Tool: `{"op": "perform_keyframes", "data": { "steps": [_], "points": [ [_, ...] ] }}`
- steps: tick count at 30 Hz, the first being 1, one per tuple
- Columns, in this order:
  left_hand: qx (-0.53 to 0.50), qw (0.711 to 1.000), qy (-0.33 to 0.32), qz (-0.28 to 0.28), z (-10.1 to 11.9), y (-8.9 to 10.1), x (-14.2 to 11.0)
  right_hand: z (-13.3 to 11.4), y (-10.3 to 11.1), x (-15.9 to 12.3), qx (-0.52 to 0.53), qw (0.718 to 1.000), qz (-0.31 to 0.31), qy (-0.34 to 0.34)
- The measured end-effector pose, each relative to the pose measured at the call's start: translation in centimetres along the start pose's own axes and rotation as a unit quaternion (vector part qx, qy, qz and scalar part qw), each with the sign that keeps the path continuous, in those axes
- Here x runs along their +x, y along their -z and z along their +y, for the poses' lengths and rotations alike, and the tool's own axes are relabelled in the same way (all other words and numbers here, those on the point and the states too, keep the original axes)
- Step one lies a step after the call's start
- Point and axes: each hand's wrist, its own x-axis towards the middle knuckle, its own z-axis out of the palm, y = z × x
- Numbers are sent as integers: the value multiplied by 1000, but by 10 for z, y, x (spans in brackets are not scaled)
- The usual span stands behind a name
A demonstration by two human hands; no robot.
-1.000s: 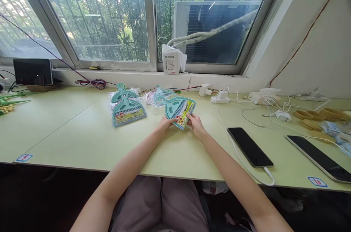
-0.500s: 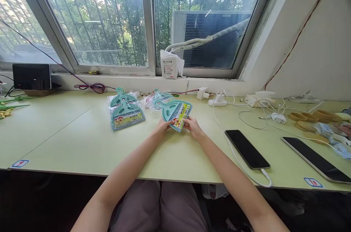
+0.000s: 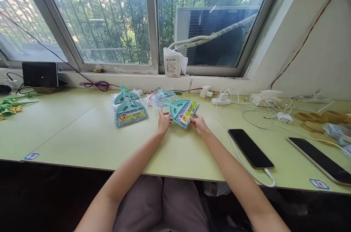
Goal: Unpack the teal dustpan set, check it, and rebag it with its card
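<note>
A teal dustpan and brush set (image 3: 179,109) with a yellow-green label is held up over the table, tilted, its handle toward the upper left. My right hand (image 3: 199,124) grips its lower right corner, thumb on the label side. At the set's left edge is my left hand (image 3: 164,121), fingers apart; whether a fingertip touches the edge is hard to make out. Left of my hands, a similar plastic-wrapped dustpan set (image 3: 132,112) overlaps another teal dustpan (image 3: 124,95) behind it. Beyond the held set lies a further wrapped dustpan set (image 3: 166,95), partly covered by it.
On the right lie a phone (image 3: 251,148) with a white cable and a tablet (image 3: 319,159). White chargers and tangled cords (image 3: 221,99) run along the back. A black screen (image 3: 40,74) stands far left. A white package (image 3: 172,64) sits on the sill.
My left thumb has come off the front of the dustpan set, and the left hand has shifted to its left edge. My right hand keeps its grip. The view has turned slightly left.
</note>
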Motion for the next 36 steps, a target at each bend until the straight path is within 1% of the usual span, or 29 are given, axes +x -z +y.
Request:
{"op": "perform_keyframes", "data": {
  "steps": [1, 2, 3, 4, 6, 8, 9, 11, 13, 15, 19, 20, 21, 23, 26, 30, 32, 36],
  "points": [
    [65, 996, -48, 35, 0, 2, 2, -2, 4, 2, 5, 1000, 19, 3],
    [136, 984, -101, 63, -1, 4, 6, -3, 8, 5, 12, 999, 37, 9],
    [204, 964, -149, 83, -1, 6, 10, -4, 12, 8, 21, 998, 57, 14],
    [267, 941, -187, 90, -2, 8, 16, -5, 17, 11, 29, 997, 74, 18],
    [367, 897, -235, 74, -4, 8, 31, -7, 25, 17, 43, 994, 100, 18],
    [432, 862, -262, 37, -5, 6, 48, -7, 32, 21, 51, 992, 114, 15],
    [453, 851, -266, 18, -6, 3, 55, -7, 34, 23, 53, 992, 118, 14],
    [486, 837, -250, -20, -6, -1, 68, -7, 36, 26, 58, 991, 116, 18],
    [510, 832, -214, -43, -6, -5, 73, -7, 36, 26, 65, 992, 109, 24],
    [520, 830, -195, -53, -6, -6, 72, -7, 36, 26, 67, 992, 102, 29],
    [513, 825, -225, -72, -4, 0, 53, -9, 36, 27, 59, 992, 106, 33],
    [509, 825, -236, -69, -3, 3, 47, -10, 36, 27, 62, 992, 108, 32],
    [504, 826, -245, -58, -2, 6, 41, -11, 37, 27, 68, 991, 110, 31],
    [495, 832, -252, -17, -1, 12, 31, -15, 39, 26, 83, 990, 114, 28],
    [485, 842, -234, 39, 0, 19, 22, -19, 42, 25, 91, 989, 112, 28],
    [477, 843, -240, 73, -2, 15, 21, -20, 40, 23, 66, 994, 90, 12],
    [490, 838, -233, 60, -4, 9, 20, -19, 36, 20, 47, 997, 65, 0],
    [545, 815, -196, 1, -6, 5, 20, -19, 29, 13, 1, 1000, 6, -14]
  ]
}}
